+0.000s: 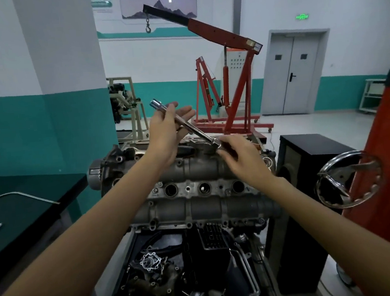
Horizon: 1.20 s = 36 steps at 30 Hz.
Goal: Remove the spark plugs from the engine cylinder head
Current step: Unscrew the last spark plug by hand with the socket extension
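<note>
Above the head, both hands hold a long socket wrench in the air, tilted, socket end up and far-left, other end low and right. Left hand cradles the shaft, fingers mostly straight, thumb side loosely round it; grip looks light. Right hand has fingers curled at the low end; grip closed on it. Tool is clear of the head, not in any well.

3 plug wells show as dark round holes in a row on the near face; plugs sit too deep to see.

Risks, my guess: loose left hold lets the smooth chrome shaft slip and drop onto the casting; entering a well off-axis could cock the socket on the plug and crack it.

Head is rough grey cast aluminium, ribbed, oily. Wrench is polished steel, slim, round. Dark worktop at left carries a bent metal rod.
</note>
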{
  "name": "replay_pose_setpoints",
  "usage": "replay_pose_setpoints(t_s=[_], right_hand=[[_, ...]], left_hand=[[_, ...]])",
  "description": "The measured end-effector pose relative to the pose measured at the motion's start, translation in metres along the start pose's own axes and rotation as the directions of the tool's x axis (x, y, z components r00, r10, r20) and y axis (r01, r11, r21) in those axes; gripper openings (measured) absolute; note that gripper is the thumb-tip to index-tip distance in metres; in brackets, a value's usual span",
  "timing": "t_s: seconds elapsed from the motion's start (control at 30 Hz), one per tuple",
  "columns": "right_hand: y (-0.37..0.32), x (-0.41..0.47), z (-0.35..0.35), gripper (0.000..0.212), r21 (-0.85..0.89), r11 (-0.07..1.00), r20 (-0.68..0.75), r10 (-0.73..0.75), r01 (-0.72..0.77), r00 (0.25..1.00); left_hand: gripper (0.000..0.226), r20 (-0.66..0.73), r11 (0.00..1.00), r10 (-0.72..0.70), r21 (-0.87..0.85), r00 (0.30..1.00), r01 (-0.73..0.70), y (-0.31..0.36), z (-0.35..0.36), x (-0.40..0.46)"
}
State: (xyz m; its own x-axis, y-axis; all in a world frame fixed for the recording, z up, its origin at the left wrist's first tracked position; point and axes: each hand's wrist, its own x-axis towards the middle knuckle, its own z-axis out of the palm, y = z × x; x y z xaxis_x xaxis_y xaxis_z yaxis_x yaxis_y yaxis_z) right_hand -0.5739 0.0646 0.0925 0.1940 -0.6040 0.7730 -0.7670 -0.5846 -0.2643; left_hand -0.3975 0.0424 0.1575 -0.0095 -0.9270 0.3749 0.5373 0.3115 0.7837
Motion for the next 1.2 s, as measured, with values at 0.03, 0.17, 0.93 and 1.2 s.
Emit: replay_pose_setpoints(t_s=[0.03, 0.17, 0.93, 1.2], right_hand=[[0.003, -0.009, -0.001, 0.03, 0.005, 1.0, 0.016, 0.021, -0.021, 1.0], [0.014, -0.045, 0.005, 0.033, 0.01, 0.994, 0.135, 0.102, -0.104, 0.986], [0.025, -0.099, 0.024, 0.022, 0.111, 0.977, -0.096, 0.191, -0.18, 0.977], [0.029, -0.104, 0.025, 0.008, 0.105, 0.962, -0.099, 0.263, -0.253, 0.96]], left_hand=[[0.016, 0.073, 0.992, 0.048, 0.113, 0.996, -0.056, -0.003, 0.006, -0.01], [0.013, 0.358, 0.828, 0.109, 0.484, 0.927, -0.284, -0.029, 0.023, -0.049], [0.009, 0.578, 0.664, 0.244, 0.486, 0.779, -0.569, -0.081, 0.042, -0.11], [0.015, 0.703, 0.519, 0.083, 0.575, 0.706, -0.633, -0.106, 0.024, -0.109]])
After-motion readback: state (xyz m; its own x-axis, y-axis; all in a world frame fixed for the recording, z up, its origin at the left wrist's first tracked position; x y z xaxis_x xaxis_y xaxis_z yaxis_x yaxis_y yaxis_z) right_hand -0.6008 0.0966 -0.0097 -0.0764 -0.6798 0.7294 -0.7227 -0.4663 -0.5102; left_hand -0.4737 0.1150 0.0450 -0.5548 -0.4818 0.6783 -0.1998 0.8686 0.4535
